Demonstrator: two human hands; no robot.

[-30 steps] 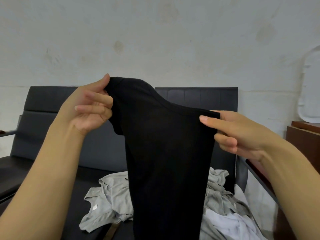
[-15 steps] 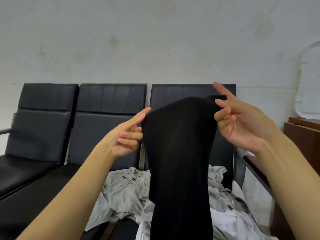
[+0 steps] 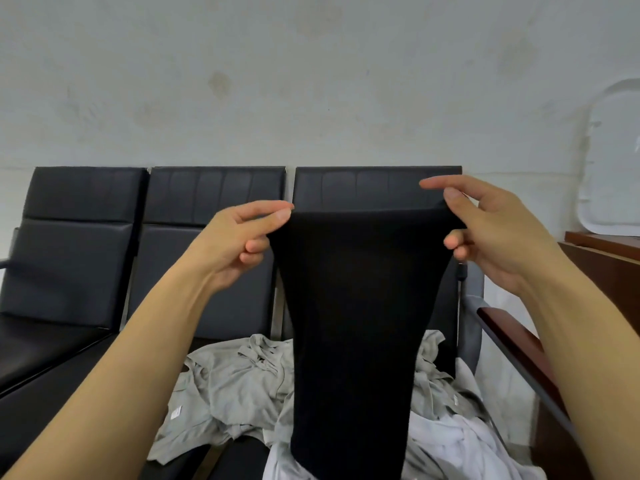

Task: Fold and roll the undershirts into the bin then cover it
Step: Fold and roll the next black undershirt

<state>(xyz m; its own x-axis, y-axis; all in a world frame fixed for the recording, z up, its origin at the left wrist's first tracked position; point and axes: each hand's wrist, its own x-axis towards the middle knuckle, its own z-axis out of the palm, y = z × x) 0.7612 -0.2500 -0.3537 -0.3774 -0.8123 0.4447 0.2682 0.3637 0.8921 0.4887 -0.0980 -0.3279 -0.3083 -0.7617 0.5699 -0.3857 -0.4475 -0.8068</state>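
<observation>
Both hands have spread apart since half a second ago, left hand [image 3: 239,242] and right hand [image 3: 491,233] each pinching a top corner of the black undershirt [image 3: 353,323], soft, light, hanging limp at 12 o'clock above the pile of undershirts [image 3: 242,382].

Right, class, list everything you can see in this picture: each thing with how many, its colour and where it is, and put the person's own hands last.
Black undershirt: one, black, held up in the middle, hanging down over the pile.
Grey undershirts: a crumpled heap, number unclear, grey, on the seat below.
White undershirts: crumpled, number unclear, white, on the lower right of the pile.
Chairs: three joined in a row, black, against the wall.
Wall: one, pale and stained, behind the chairs.
Cabinet: one, brown wood, far right.
Lid: one, white, leaning on the wall above the cabinet.
Left hand: pinches the shirt's top left corner.
Right hand: pinches the top right corner.
</observation>
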